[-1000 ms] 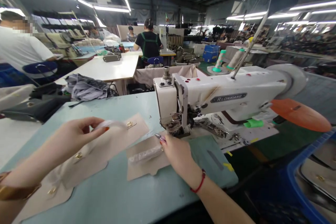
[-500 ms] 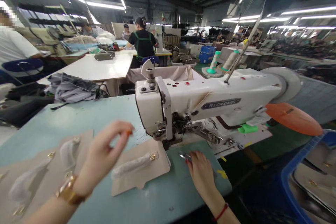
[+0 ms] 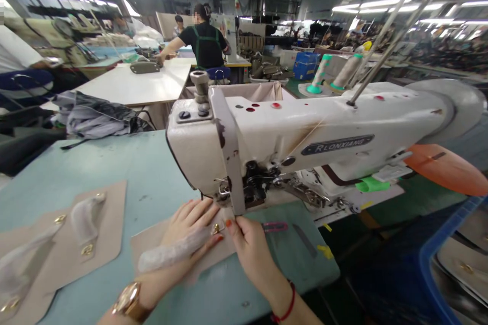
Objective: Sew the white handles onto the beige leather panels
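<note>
A beige bag panel (image 3: 145, 239) lies on the table with its right end under the sewing machine's head (image 3: 196, 155). It carries a handle wrapped in white film (image 3: 163, 255), with a gold-coloured fitting (image 3: 216, 229). My left hand (image 3: 190, 222) rests on the panel, fingers spread, with the wrapped handle between thumb and fingers. Thumb and fingers of my right hand (image 3: 252, 246) close on the panel's right edge, beside the presser area. The needle is hidden. Just right of that hand lies a small tool with a pink handle (image 3: 277, 226), partly covered.
More beige panels with wrapped handles (image 3: 110, 228) lie on the left of the table. A blue bin (image 3: 427, 264) holding similar pieces stands at the right. Dark and grey fabric (image 3: 95, 117) is heaped at the far left edge. A co-worker (image 3: 206, 43) stands behind a white table.
My left hand has come down from the air onto the panel. My right hand has let go of the small metal tool and moved left to the panel's edge. The view has moved closer.
</note>
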`<state>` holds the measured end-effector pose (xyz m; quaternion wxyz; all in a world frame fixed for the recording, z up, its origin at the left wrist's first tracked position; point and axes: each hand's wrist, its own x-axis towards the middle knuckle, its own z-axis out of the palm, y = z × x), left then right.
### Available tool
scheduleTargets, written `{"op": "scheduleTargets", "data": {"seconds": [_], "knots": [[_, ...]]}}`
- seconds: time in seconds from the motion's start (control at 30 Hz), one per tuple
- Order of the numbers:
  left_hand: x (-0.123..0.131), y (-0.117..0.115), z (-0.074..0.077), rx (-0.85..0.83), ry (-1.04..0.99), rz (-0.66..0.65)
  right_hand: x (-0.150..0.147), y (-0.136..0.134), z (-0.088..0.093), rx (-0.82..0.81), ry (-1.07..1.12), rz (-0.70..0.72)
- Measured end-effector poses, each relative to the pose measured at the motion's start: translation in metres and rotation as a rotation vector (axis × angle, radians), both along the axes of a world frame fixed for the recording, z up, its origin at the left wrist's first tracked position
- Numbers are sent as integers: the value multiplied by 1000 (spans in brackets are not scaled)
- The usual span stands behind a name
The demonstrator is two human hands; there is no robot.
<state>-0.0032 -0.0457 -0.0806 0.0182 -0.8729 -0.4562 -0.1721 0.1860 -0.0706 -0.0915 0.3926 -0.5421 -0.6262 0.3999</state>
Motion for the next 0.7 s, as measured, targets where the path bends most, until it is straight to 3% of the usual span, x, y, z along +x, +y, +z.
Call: {"op": "scheduleTargets", "data": {"seconds": [0.1,0.2,0.53,0.7], "knots": [[-3,3,26,5,134,-50,-3,-3,-4,-69,78,3],[-4,4,37,-9,199,-90,-4,-5,-5,-143,156,8],[1,6,51,-148,148,-54,-5,0,-1,-206,207,-6],[-5,17,47,-204,87,-59,-8,5,3,-197,228,-62]]}}
